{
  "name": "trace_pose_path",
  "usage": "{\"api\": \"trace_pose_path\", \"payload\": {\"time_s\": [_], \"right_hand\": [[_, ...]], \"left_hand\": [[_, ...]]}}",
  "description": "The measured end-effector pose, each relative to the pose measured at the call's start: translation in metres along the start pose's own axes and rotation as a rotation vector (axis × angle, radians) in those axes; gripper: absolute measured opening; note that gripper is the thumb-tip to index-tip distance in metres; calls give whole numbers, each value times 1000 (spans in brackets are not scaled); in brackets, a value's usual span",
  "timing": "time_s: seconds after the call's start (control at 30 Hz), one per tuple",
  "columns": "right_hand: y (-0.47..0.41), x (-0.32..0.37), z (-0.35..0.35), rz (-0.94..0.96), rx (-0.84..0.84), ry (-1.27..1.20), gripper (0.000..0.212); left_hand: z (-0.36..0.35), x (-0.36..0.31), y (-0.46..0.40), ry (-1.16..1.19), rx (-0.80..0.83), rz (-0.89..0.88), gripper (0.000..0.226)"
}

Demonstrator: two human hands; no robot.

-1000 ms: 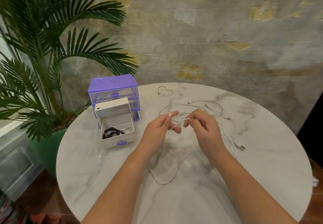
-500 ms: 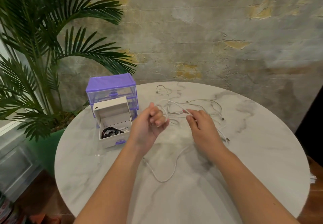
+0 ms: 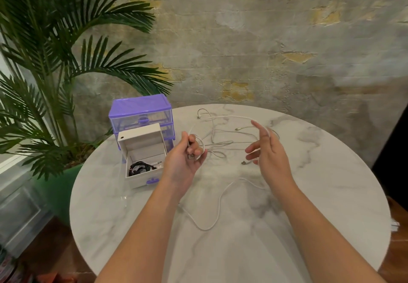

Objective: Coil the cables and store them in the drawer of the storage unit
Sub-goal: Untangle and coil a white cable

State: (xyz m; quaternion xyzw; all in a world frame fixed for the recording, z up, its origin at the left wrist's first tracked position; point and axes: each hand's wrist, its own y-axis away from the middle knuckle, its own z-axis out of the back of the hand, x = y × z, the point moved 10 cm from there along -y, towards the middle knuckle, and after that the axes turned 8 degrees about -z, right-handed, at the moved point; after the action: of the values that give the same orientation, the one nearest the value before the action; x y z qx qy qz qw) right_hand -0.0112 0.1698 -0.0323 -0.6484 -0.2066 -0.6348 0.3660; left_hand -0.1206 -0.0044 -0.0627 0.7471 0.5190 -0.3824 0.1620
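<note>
Rough plaster wall (image 3: 265, 51) stands behind the round marble table (image 3: 320, 194), with a palm (image 3: 55, 62) off its left edge. Near that left edge stands the purple storage unit (image 3: 140, 111), and its white drawer (image 3: 141, 180) is pulled out in front of it with a black cable (image 3: 139, 168) already coiled inside. So one cable looks stored, I judge; the white ones are all left to do, and the drawer has yet to go back in.

My left hand (image 3: 183, 161) is raised just right of the drawer, fingers curled round the first turns of a white cable (image 3: 218, 205), with a plug showing between them. From that hand the cable runs up and across to my right hand (image 3: 268, 157), whose fingers are spread and relaxed; the cord lies draped over the fingertips (image 3: 266, 131) instead of being pinched. A long slack loop of it trails over the table towards the near edge, between my forearms.

More white cables (image 3: 220, 128) lie tangled near the far edge, beyond both hands and apart from them. How many there are I cannot tell.
</note>
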Motion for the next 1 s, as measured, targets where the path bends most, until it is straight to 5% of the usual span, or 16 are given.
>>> {"api": "trace_pose_path", "payload": {"time_s": [0.17, 0.23, 0.33, 0.53, 0.67, 0.83, 1.0], "right_hand": [[0, 2, 6, -82, 3, -285, 47], [-1, -7, 0, -174, 54, -295, 60], [1, -11, -12, -195, 119, -164, 65], [13, -7, -30, -136, 246, 86, 55], [15, -12, -40, -152, 306, 142, 56], [18, -15, -47, -193, 429, 87, 38], [22, -15, -53, -169, 553, 120, 45]], "left_hand": [[-5, 9, 5, -214, 25, 0, 32], [-10, 8, 7, -473, 62, -66, 32], [-19, 13, 9, -754, 128, -127, 24], [-30, 39, 23, -874, 306, -50, 21], [-37, 42, 21, -1059, 336, -146, 22], [-28, 22, 12, -935, 194, -192, 21], [-25, 5, 12, -746, 144, -185, 14]]}}
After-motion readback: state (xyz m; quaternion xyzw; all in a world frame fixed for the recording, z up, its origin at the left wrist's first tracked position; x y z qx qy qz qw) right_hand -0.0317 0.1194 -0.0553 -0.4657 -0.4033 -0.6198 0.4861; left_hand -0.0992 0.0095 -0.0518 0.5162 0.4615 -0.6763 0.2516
